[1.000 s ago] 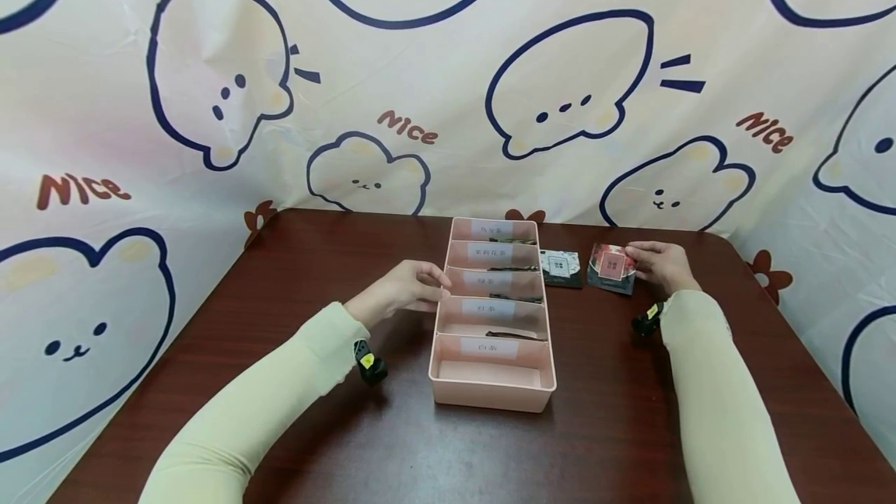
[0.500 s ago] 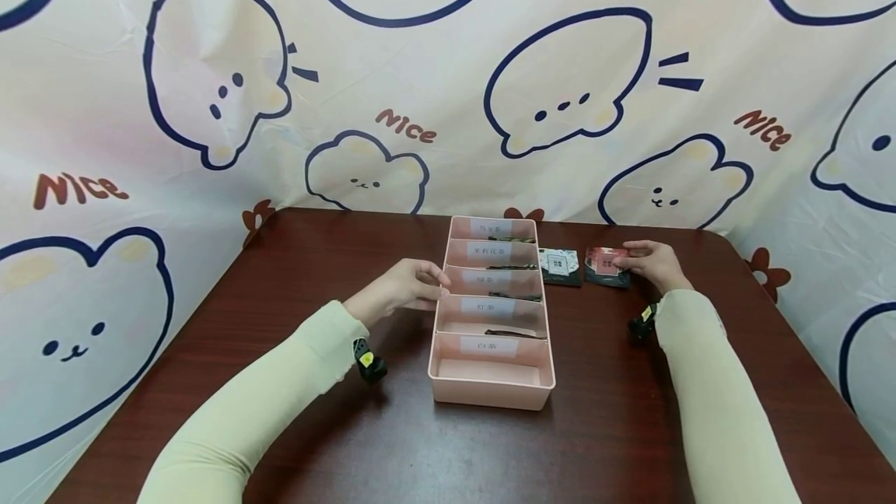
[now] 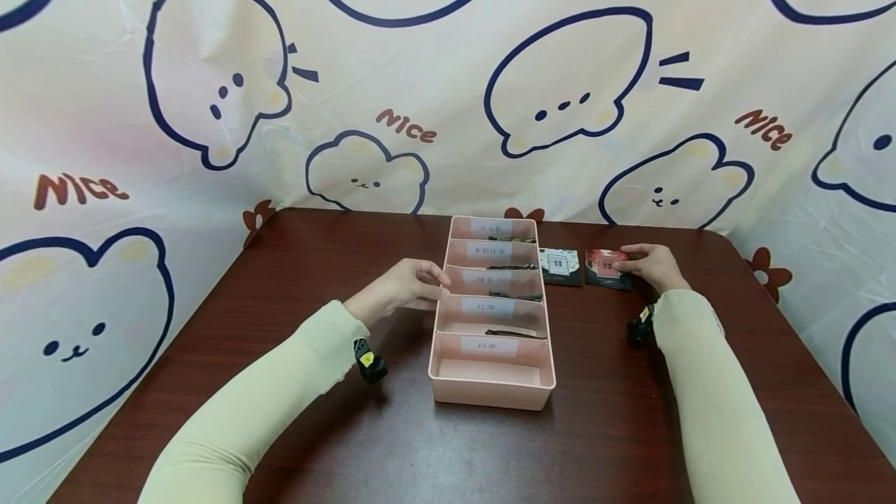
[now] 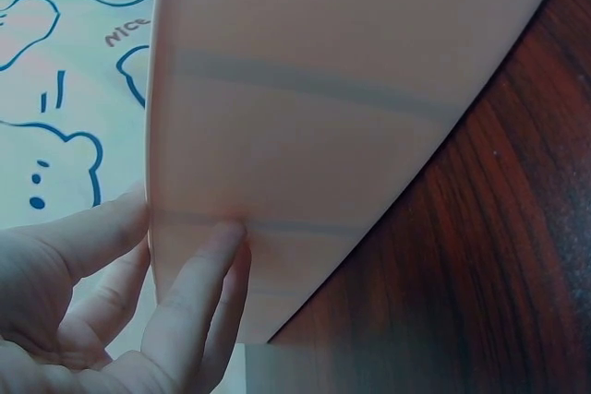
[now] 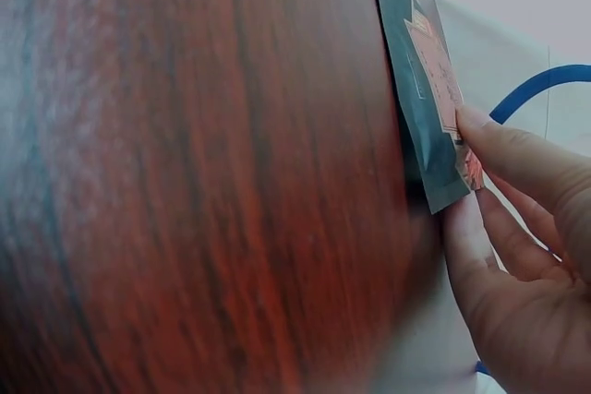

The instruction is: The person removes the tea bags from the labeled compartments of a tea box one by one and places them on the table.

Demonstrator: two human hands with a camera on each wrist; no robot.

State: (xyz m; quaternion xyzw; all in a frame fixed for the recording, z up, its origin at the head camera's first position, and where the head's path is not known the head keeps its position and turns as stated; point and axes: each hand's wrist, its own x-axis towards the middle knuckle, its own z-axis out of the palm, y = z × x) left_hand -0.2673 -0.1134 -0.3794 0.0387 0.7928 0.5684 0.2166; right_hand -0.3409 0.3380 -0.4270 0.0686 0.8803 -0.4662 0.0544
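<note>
A long pink divided box stands on the table, a paper label in each compartment. My left hand pinches its left rim near the middle. In the left wrist view, fingertips lie on the outer wall of the box, and another finger reaches behind the rim. My right hand pinches the right edge of a red and dark green tea sachet. The thumb is on its printed face, with fingers at its edge. Just left of it lies a white and dark green tea sachet, close against the box.
Dark thin sachets stand in the four rear compartments' places, several in all; the front compartment shows its bare floor. A cartoon-printed cloth hangs behind and beside the dark wooden table.
My right hand has moved slightly left and set the red sachet flatter and straighter, nearer the white one. The left hand and the box have stayed in place.
</note>
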